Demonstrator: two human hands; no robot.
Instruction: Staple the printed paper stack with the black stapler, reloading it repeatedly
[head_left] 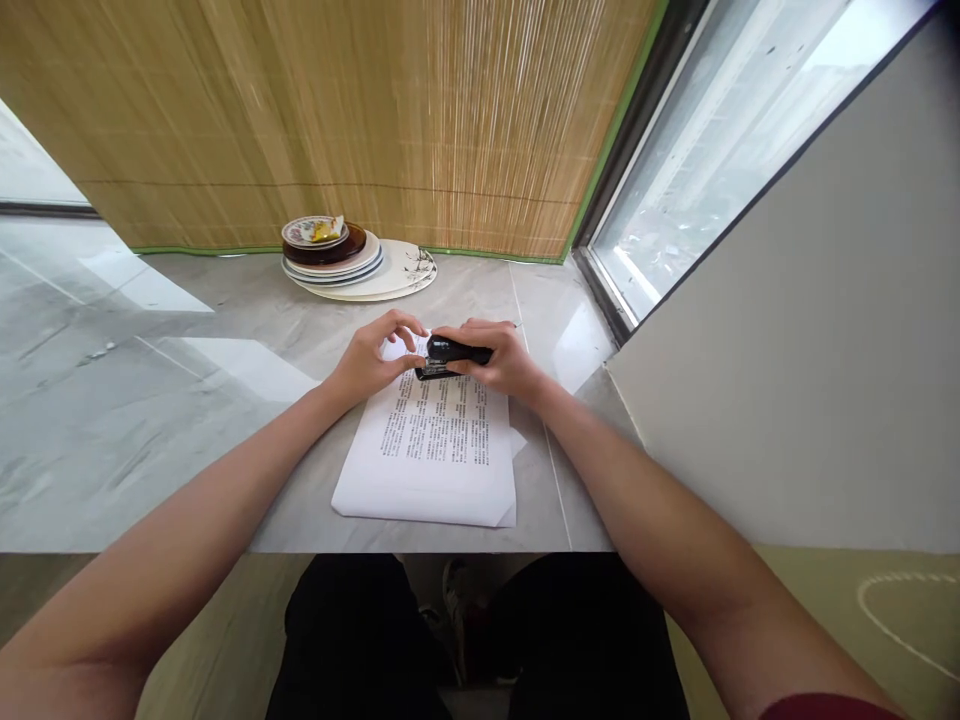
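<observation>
Sheets of paper [427,492], white, printed in dark lines, on the grey marbled counter [247,450]; print too small to read, further paper edges peeping out at right. Stapler [450,349], black, glossy on top, metallic between its arms; located over the sheets' far part, nose to the left. Right hand [508,362]: fingers closed round the stapler, hiding its rear. Left hand [366,362]: loosely curled, thumb at the stapler's nose; whether it grips anything cannot be told. Sheets' far edge largely covered by hands and stapler.
</observation>
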